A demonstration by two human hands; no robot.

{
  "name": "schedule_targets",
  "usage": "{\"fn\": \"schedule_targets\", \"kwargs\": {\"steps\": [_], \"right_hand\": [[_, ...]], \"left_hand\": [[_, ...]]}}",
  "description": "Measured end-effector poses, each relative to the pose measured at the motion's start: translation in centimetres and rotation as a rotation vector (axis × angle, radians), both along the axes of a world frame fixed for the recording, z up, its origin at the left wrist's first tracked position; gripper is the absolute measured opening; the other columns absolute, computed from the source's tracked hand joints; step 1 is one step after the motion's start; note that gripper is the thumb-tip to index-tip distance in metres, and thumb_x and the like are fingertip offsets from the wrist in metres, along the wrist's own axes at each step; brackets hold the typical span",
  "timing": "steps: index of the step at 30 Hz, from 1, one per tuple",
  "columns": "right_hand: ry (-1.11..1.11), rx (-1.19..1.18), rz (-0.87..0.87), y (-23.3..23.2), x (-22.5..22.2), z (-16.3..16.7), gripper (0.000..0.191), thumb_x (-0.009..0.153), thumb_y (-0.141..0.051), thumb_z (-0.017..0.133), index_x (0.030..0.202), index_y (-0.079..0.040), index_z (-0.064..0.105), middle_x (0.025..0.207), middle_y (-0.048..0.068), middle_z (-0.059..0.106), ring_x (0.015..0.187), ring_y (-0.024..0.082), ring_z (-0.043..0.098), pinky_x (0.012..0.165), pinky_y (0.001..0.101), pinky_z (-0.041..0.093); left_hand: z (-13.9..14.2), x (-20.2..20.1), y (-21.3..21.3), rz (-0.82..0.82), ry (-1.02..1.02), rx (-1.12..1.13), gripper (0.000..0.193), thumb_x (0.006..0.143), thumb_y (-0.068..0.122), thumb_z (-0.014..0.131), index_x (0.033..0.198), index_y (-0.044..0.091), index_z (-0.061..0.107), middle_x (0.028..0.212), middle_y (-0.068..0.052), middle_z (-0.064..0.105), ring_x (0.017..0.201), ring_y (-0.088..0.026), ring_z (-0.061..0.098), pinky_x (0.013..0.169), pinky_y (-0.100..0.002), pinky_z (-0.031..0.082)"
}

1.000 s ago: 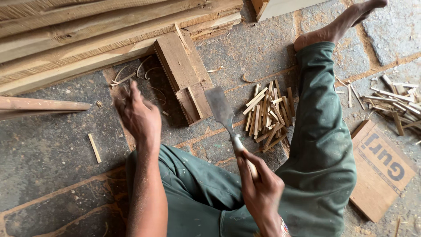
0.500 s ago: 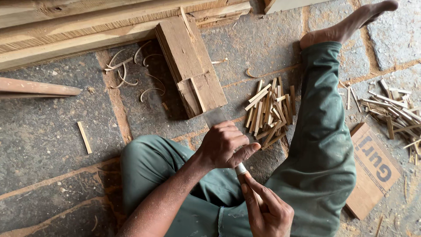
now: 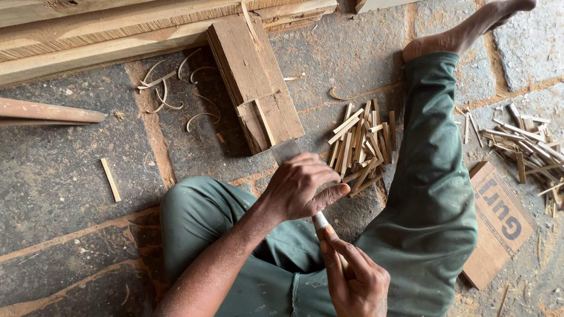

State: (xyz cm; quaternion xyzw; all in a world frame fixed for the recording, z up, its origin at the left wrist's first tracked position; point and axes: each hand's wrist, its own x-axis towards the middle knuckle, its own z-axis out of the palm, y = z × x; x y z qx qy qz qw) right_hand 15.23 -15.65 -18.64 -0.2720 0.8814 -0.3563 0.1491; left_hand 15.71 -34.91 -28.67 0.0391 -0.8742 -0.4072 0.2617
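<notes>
Right hand grip clenched on chisel handle. Left hand, a second ago flat on stone floor, now closed over blade, just beside wooden block. Split-stick pile near, unchanged.

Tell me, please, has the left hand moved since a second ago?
Yes. The left hand left the floor left of the wooden block and now covers the blade below it.

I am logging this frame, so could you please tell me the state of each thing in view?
Left hand: closed over the blade.
Right hand: gripping the handle.
Blade: tip showing, rest covered.
Wooden block: lying flat on the floor.
Cut sticks: loosely piled.
Shavings: curled, scattered.
</notes>
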Motion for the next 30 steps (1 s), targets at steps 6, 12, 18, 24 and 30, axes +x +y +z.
{"fn": "schedule_targets", "kwargs": {"steps": [6, 12, 18, 24, 30], "right_hand": [[-0.036, -0.035, -0.007, -0.2, 0.6, -0.4, 0.018, 0.084, -0.005, 0.077, 0.102, -0.005, 0.08, 0.081, 0.009, 0.082, 0.047, 0.002, 0.061, 0.038, 0.0227, 0.041], [0.005, -0.046, 0.087, -2.1, -0.5, -2.4, 0.011, 0.089, -0.002, 0.075, 0.099, 0.0, 0.075, 0.068, 0.012, 0.069, 0.041, 0.008, 0.047, 0.039, 0.0275, 0.034], [0.098, -0.127, 0.175, -2.3, -1.2, -3.8, 0.008, 0.093, -0.002, 0.072, 0.1, -0.002, 0.069, 0.074, 0.011, 0.066, 0.051, 0.008, 0.055, 0.044, 0.0262, 0.04], [0.109, -0.15, 0.179, -3.5, -1.9, -4.7, 0.01, 0.092, -0.004, 0.072, 0.101, -0.003, 0.07, 0.074, 0.011, 0.069, 0.048, 0.013, 0.059, 0.044, 0.0288, 0.043], [0.167, -0.19, 0.236, -8.1, -2.8, -5.6, 0.007, 0.096, -0.006, 0.071, 0.102, -0.005, 0.071, 0.067, 0.012, 0.066, 0.043, 0.014, 0.055, 0.04, 0.0299, 0.038]], "left_hand": [[-1.1, -0.3, -0.2, 0.015, -0.187, -0.09, 0.077, 0.106, 0.067, 0.027, 0.131, 0.008, 0.069, 0.144, -0.022, 0.061, 0.143, -0.038, 0.051, 0.123, -0.053, 0.037], [-3.1, -1.5, -1.7, 0.042, -0.245, -0.211, 0.081, 0.104, 0.068, 0.019, 0.142, 0.011, 0.06, 0.156, -0.022, 0.049, 0.15, -0.039, 0.041, 0.126, -0.052, 0.027], [-5.4, -2.3, -2.8, 0.086, -0.229, -0.222, 0.084, 0.104, 0.069, 0.017, 0.156, 0.009, 0.045, 0.167, -0.018, 0.034, 0.157, -0.037, 0.033, 0.13, -0.051, 0.024], [-6.7, -3.1, -4.1, 0.083, -0.176, -0.287, 0.082, 0.108, 0.069, 0.017, 0.161, 0.009, 0.032, 0.171, -0.019, 0.023, 0.16, -0.036, 0.025, 0.133, -0.05, 0.02], [-7.0, -4.5, -8.8, 0.191, -0.169, -0.413, 0.08, 0.102, 0.07, 0.02, 0.162, 0.017, 0.032, 0.172, -0.013, 0.019, 0.161, -0.03, 0.02, 0.132, -0.052, 0.013]]}}
